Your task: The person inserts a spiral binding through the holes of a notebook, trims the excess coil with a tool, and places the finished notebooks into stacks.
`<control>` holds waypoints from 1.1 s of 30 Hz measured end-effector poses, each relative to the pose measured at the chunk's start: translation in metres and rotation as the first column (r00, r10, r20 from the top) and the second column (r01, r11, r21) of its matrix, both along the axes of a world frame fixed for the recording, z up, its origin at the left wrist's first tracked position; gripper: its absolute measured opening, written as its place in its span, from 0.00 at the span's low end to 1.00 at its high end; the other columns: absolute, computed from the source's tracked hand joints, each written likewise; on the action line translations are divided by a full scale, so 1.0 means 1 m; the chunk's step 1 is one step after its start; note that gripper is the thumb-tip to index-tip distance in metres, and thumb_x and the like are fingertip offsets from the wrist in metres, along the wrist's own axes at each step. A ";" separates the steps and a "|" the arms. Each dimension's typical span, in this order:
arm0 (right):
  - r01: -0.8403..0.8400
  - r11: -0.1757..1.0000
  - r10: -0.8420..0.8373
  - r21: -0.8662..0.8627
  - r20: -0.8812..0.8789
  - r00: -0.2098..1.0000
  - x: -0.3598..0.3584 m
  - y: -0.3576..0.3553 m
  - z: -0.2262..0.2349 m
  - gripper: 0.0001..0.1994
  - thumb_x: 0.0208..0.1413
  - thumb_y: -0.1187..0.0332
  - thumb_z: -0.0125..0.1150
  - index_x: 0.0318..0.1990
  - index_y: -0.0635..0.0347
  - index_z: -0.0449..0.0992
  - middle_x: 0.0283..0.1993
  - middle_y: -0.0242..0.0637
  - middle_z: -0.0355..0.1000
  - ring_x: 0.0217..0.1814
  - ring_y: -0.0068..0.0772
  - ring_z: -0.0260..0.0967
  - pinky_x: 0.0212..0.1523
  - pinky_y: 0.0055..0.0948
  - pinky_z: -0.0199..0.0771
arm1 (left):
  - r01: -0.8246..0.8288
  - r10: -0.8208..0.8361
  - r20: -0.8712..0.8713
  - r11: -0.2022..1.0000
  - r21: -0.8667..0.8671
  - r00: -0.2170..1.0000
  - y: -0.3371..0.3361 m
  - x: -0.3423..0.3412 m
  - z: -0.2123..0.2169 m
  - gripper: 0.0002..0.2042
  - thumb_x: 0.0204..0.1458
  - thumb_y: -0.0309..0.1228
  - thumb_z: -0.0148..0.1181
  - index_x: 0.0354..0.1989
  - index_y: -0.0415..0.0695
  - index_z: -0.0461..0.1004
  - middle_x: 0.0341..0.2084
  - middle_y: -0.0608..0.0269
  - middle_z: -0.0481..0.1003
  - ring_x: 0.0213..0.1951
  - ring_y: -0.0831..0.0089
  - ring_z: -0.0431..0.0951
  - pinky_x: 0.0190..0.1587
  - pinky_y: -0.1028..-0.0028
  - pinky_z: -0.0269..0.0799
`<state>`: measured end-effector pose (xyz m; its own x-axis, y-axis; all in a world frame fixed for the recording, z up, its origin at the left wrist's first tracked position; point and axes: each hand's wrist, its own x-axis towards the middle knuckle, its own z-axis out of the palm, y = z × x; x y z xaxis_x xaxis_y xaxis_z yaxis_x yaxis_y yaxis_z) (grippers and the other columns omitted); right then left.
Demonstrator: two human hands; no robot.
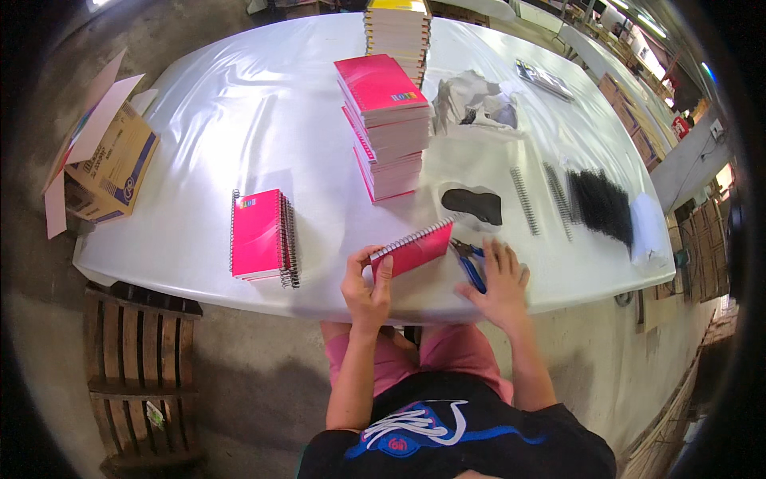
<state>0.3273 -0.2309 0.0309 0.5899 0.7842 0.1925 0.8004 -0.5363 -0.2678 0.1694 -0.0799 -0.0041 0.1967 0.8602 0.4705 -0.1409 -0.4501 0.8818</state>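
My left hand (369,291) grips a pink spiral notebook (419,253) by its left end, thumb in front, with the coil along its upper edge. My right hand (499,283) lies with spread fingers beside blue-handled pliers (472,270), whose jaws point toward the notebook. Its fingers are next to the handles; whether they touch them is hard to see. Just beyond lies a dark, flat, rounded piece (472,205). Loose black coils (524,199) lie to the right, near a dense bundle of black coils (600,206).
A tall stack of pink notebook blocks (383,128) stands mid-table, with a yellow-topped stack (397,36) behind. Coil-bound pink notebooks (259,235) are piled at left. Crumpled plastic (479,100) lies far right of centre. An opened cardboard box (112,172) stands at the left edge.
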 end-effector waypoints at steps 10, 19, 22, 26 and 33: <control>-0.124 0.894 0.174 0.430 -0.078 0.982 -0.002 -0.007 -0.018 0.26 0.60 0.57 0.50 0.63 0.60 0.59 0.56 0.49 0.59 0.56 0.50 0.56 0.59 0.44 0.53 | 0.179 -0.109 0.208 0.918 -0.354 0.972 0.000 -0.006 0.011 0.09 0.52 0.24 0.62 0.40 0.36 0.73 0.33 0.66 0.73 0.33 0.82 0.70 0.36 0.82 0.69; -0.244 0.716 0.367 0.654 -0.056 0.929 -0.026 0.011 0.031 0.31 0.58 0.54 0.53 0.62 0.69 0.58 0.52 0.53 0.61 0.52 0.50 0.60 0.54 0.40 0.60 | 0.189 -0.145 0.149 0.918 -0.350 0.978 -0.003 -0.015 0.009 0.10 0.49 0.26 0.66 0.37 0.36 0.74 0.33 0.64 0.75 0.36 0.79 0.73 0.39 0.82 0.69; -0.292 0.713 0.413 0.637 -0.045 0.910 -0.031 0.011 0.041 0.29 0.54 0.59 0.60 0.60 0.67 0.62 0.52 0.53 0.61 0.51 0.49 0.61 0.53 0.39 0.62 | 0.196 -0.143 0.162 0.901 -0.387 0.976 -0.002 -0.009 0.011 0.10 0.49 0.26 0.65 0.38 0.35 0.74 0.33 0.63 0.75 0.36 0.79 0.73 0.39 0.81 0.69; -0.334 0.706 0.444 0.624 -0.022 0.896 -0.038 0.006 0.052 0.27 0.50 0.65 0.65 0.57 0.66 0.66 0.52 0.52 0.62 0.51 0.48 0.61 0.52 0.38 0.63 | 0.208 -0.151 0.161 0.874 -0.439 0.975 -0.002 -0.009 0.017 0.11 0.50 0.25 0.64 0.40 0.36 0.73 0.35 0.62 0.75 0.39 0.77 0.73 0.44 0.79 0.68; -0.359 0.711 0.454 0.604 -0.006 0.891 -0.042 0.006 0.058 0.26 0.49 0.65 0.65 0.56 0.64 0.67 0.51 0.50 0.62 0.49 0.48 0.61 0.51 0.39 0.63 | 0.208 -0.039 0.377 0.884 -0.418 0.926 0.005 -0.011 0.005 0.09 0.49 0.23 0.64 0.36 0.37 0.73 0.39 0.57 0.76 0.42 0.74 0.74 0.50 0.74 0.68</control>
